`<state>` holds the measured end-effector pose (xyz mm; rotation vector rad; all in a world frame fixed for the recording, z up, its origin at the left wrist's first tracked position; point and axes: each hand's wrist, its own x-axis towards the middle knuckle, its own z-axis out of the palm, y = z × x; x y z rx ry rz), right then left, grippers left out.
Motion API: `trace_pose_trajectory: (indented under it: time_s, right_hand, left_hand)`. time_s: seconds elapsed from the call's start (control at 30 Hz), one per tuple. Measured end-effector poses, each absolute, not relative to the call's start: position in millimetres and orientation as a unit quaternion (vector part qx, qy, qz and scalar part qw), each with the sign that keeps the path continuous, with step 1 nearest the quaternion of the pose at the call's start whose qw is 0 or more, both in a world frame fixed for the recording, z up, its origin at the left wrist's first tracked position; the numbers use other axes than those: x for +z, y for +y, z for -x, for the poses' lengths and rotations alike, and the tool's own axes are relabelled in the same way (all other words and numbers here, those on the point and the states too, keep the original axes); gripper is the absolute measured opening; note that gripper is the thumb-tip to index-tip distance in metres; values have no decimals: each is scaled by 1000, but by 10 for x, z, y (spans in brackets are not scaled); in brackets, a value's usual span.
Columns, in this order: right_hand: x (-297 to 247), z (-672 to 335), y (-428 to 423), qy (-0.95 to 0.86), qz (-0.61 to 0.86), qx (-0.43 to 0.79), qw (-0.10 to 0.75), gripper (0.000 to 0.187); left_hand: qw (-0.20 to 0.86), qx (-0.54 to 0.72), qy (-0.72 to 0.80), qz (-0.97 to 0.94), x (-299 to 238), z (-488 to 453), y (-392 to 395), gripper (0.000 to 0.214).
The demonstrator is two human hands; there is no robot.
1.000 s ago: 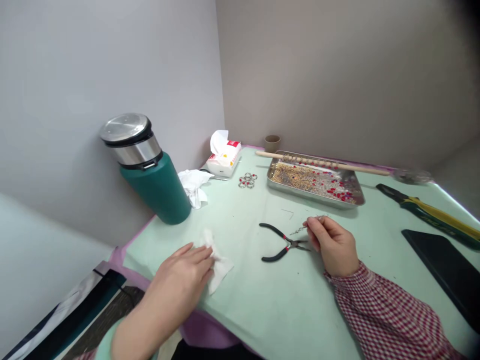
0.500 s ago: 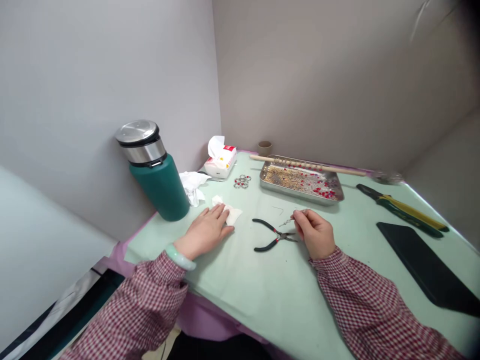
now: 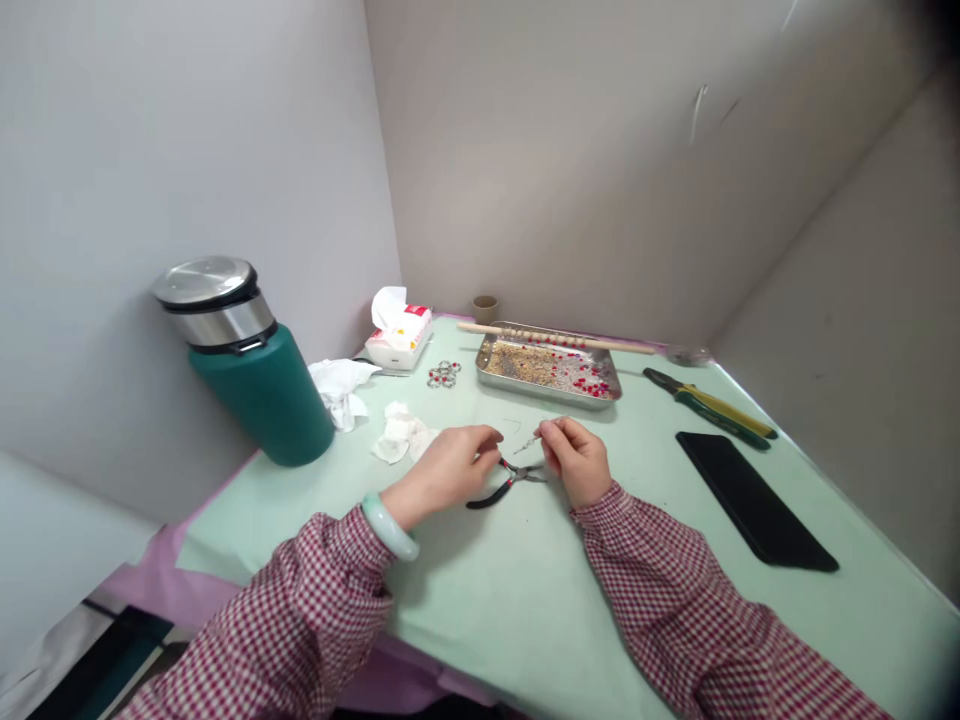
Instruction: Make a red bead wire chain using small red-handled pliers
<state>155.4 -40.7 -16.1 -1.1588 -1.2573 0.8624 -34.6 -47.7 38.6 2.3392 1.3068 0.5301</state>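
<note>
Between the thumb and fingertips of my right hand point(image 3: 581, 462), a short piece of beaded metal wire point(image 3: 526, 444) is pinched, its thin end pointing left. My left hand point(image 3: 454, 465) is above the table, thumb and fingers slightly apart, nothing visible in them. It covers part of the black-handled pliers point(image 3: 519, 475), which lie with jaws towards my right hand. A crumpled tissue point(image 3: 400, 436) lies beside my left hand. A thin bent wire point(image 3: 514, 422) is on the table just beyond the pliers.
A metal tray point(image 3: 540, 390) holds gold, clear and red beads, with a wooden stick point(image 3: 615, 345) across it. Beaded rings point(image 3: 444, 374), a tissue pack point(image 3: 401, 340) and a green bottle point(image 3: 277, 400) are left. Green-handled cutters point(image 3: 712, 410) and a black slab point(image 3: 754, 500) lie right.
My left hand has left the crumpled tissue and moved right, over the pliers. My right hand keeps hold of the beaded wire. The view has turned slightly to the right.
</note>
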Motion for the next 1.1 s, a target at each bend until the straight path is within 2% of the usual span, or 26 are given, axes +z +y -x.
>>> trace_pose_trajectory:
  time_s: [0.1,0.2,0.33,0.5,0.9,1.1]
  right_hand:
    - [-161,-1551,-414,-542,478,386,574,30]
    - [-159,-1547,-429,-556,468,389,566,33]
    - [-138,-1536,-450,-548,465,402,568,34]
    - [-134,-1532,-434,-536,478,395,573,32]
    - [-70,-1551,-310,-454,484,488,567,29]
    - [-69,-1544,-259,-468,506,463,557,27]
  left_hand:
    - [300,214,433,-822,362,189,-375,29]
    - [369,209,395,-815,318,48,-305,22]
    - [368,213,402,-811,268,-51,-227,29]
    - [378,212,395,-810,263,-48,-156,24]
    - [655,187,370,-632,180,79,-149,30]
    - [672,165,382,-612,179,118,-138,34]
